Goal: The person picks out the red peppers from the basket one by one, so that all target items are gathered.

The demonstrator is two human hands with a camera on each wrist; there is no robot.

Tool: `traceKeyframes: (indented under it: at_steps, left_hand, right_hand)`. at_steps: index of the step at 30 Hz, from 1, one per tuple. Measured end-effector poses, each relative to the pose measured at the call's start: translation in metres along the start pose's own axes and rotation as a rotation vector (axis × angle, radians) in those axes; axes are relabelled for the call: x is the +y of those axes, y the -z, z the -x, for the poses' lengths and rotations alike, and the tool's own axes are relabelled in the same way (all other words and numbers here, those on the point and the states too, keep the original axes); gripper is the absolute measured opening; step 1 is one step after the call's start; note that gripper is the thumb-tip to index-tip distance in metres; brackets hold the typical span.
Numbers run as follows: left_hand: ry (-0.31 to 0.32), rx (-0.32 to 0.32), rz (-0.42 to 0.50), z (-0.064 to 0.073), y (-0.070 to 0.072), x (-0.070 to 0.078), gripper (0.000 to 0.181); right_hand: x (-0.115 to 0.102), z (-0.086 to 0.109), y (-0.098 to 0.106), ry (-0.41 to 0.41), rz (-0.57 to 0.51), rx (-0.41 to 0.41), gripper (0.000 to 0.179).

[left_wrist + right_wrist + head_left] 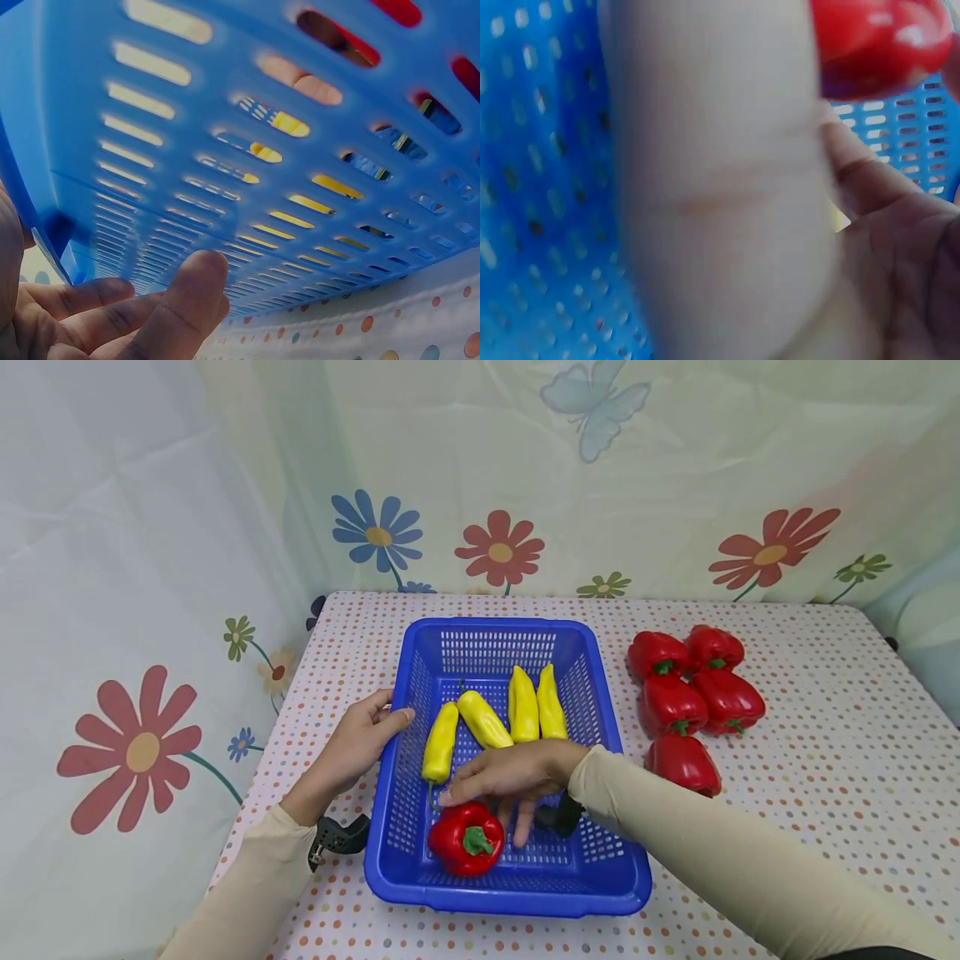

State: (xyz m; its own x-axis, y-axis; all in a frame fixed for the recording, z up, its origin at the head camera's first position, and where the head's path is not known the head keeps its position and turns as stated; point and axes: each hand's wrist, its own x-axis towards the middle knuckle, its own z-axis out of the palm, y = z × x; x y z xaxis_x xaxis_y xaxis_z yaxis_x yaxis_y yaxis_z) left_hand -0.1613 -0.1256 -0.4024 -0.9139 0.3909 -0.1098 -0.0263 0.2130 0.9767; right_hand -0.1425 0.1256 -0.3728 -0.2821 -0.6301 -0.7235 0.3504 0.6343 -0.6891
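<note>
A blue plastic basket point(510, 903) with slotted walls stands on the table. My left hand point(362, 739) grips its left rim, the thumb over the top and the fingers against the outer wall point(187, 172). Inside the basket, at the near left, sits a red bell pepper point(456, 843) with a green stem. My right hand point(510, 774) reaches down beside this pepper, thumb over its far side and loosely extended fingers to its right. In the right wrist view a blurred finger point(720, 187) hides much of the scene. Several long yellow peppers point(440, 743) lie beyond the hand.
Several more red bell peppers point(675, 703) form a cluster on the dotted tablecloth point(832, 760), right of the basket. A floral curtain point(645, 502) hangs behind the table and along its left side. My right forearm crosses the basket's right rim.
</note>
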Motion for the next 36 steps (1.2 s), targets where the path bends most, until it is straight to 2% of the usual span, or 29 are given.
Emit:
traceKeyframes:
  at_steps: [6, 13, 28, 36]
  left_hand:
    - [-0.001, 0.003, 0.009, 0.0, 0.0, 0.0, 0.048]
    - [0.003, -0.004, 0.007, 0.0, 0.0, 0.001, 0.048]
    - [-0.002, -0.003, -0.004, 0.0, 0.001, 0.001, 0.048]
    - [-0.003, 0.003, -0.006, 0.0, 0.001, 0.001, 0.047]
  right_hand:
    - [-0.001, -0.003, -0.002, 0.055, -0.018, -0.026, 0.035]
    - [-0.001, 0.005, 0.004, 0.116, 0.042, -0.026, 0.037]
    - [-0.005, 0.045, 0.021, 0.22, 0.054, 0.144, 0.045]
    - [0.002, 0.069, 0.026, 0.261, 0.03, 0.236, 0.051]
